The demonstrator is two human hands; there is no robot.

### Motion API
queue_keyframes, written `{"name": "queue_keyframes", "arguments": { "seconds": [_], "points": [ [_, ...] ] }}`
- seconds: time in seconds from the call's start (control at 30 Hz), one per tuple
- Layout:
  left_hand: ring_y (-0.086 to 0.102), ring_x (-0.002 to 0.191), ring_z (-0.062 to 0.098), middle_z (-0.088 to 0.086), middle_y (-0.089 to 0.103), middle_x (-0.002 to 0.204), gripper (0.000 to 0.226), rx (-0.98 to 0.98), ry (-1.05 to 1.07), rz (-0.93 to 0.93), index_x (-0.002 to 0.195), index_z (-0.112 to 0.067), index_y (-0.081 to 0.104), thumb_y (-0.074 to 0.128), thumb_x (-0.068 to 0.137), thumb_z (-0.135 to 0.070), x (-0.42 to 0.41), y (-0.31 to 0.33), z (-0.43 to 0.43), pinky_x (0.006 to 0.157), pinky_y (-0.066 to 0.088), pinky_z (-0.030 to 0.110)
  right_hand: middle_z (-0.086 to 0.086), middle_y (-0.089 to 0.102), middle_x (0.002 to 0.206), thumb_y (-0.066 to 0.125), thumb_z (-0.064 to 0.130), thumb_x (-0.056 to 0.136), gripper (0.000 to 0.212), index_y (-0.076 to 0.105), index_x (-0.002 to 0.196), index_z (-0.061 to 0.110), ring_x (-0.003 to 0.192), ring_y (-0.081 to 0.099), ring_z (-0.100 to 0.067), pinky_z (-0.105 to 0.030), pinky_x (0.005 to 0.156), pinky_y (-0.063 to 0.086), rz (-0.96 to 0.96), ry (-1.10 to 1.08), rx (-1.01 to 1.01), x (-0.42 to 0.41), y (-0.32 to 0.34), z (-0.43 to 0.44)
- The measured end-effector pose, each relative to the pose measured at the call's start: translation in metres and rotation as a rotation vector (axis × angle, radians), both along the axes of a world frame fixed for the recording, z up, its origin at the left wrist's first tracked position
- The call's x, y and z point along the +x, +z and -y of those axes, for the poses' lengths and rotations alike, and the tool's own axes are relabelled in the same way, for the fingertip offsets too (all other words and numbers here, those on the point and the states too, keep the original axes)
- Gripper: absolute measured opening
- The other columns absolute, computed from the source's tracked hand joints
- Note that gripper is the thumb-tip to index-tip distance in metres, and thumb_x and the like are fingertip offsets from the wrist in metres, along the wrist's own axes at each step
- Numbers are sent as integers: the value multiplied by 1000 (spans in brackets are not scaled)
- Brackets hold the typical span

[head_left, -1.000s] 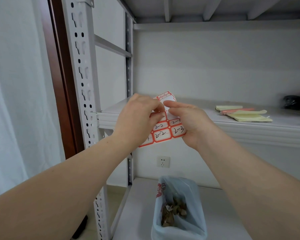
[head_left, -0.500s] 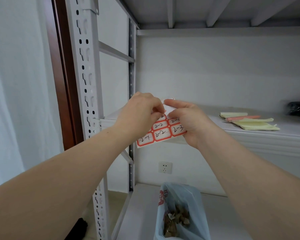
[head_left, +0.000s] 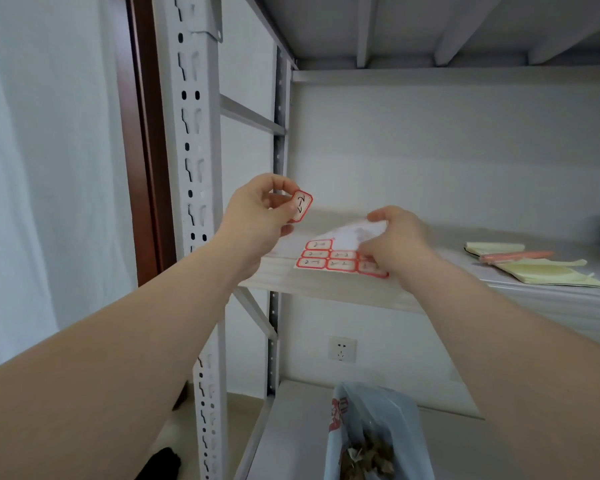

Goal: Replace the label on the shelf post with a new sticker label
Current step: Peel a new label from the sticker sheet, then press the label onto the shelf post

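My left hand pinches a single red-bordered sticker label with handwriting on it, held just right of the grey perforated shelf post. My right hand grips the sticker sheet, which carries several red-bordered labels and lies low over the front of the middle shelf. The sheet's upper part is bare white backing. No label shows on the visible stretch of the post.
Yellow sticky notes and an orange pen lie on the shelf at right. A blue-lined bin with scraps stands on the lower shelf. A wall socket sits behind; a brown door frame is left of the post.
My left hand has peeled one label off the sheet and lifted it up and left toward the post. My right hand has lowered the sheet toward the shelf.
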State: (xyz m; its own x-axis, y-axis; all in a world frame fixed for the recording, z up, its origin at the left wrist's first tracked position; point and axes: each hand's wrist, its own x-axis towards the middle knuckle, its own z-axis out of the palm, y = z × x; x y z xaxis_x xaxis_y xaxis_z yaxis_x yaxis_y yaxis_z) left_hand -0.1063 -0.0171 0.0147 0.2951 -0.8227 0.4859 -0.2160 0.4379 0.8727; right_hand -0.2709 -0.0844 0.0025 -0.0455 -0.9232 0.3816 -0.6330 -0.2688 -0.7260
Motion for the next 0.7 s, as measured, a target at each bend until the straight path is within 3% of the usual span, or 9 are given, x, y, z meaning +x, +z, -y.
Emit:
{"name": "queue_keyframes", "arguments": {
  "seconds": [0.07,0.1,0.17,0.27,0.33,0.43,0.53,0.63,0.7],
  "points": [
    [59,79,18,7,63,86,23,-3,-11,39,84,-18,63,59,86,4,7,0,-3,83,56,32,-6,45,137,69,23,77,44,59,119,32,127,40,-28,-34,105,37,-238,-100,27,6,3,-5],
    [59,81,18,6,63,85,26,0,-7,59,84,-18,64,57,85,7,11,0,-5,84,56,32,-6,42,139,68,29,77,41,60,118,34,130,36,-28,-33,106,34,-249,-110,-13,10,6,-9],
    [62,82,21,1,63,86,33,15,31,105,85,-22,68,56,84,9,19,2,-10,90,54,36,-1,57,126,65,37,79,28,67,107,32,121,46,-24,-32,101,39,-96,18,-139,24,12,-18],
    [66,87,27,2,64,90,33,8,63,168,94,-23,70,57,85,5,33,4,-18,92,53,34,8,70,87,69,34,79,6,72,78,29,92,64,-13,-28,85,49,232,364,-153,55,20,-38],
    [64,83,24,1,61,83,29,-20,51,178,101,-17,69,59,85,5,42,4,-25,89,54,31,10,70,77,74,27,75,12,68,65,29,85,66,-12,-28,78,50,281,463,-138,75,22,-44],
    [64,81,21,0,62,78,31,-41,61,119,110,-9,65,60,84,8,60,3,-33,88,55,32,9,68,72,73,18,74,18,67,61,29,81,65,-13,-28,73,50,285,478,-129,96,23,-45],
    [66,83,18,1,66,84,28,-42,101,16,103,-13,66,61,83,7,81,-1,-38,83,57,27,7,66,73,72,16,77,16,67,65,26,75,61,-12,-26,69,48,308,512,-84,115,22,-48],
    [70,84,18,1,68,99,23,-31,193,-63,92,-21,67,69,80,-2,101,-10,-38,85,56,31,4,65,73,71,14,78,16,67,66,25,71,57,-15,-39,76,53,316,567,-15,135,19,-52],
    [70,81,18,5,69,95,13,-13,220,-136,84,-17,69,71,79,-5,113,-13,-37,85,56,32,1,67,75,71,13,78,20,65,63,26,75,60,-18,-46,84,56,318,552,-20,148,17,-52]
  ]
}}
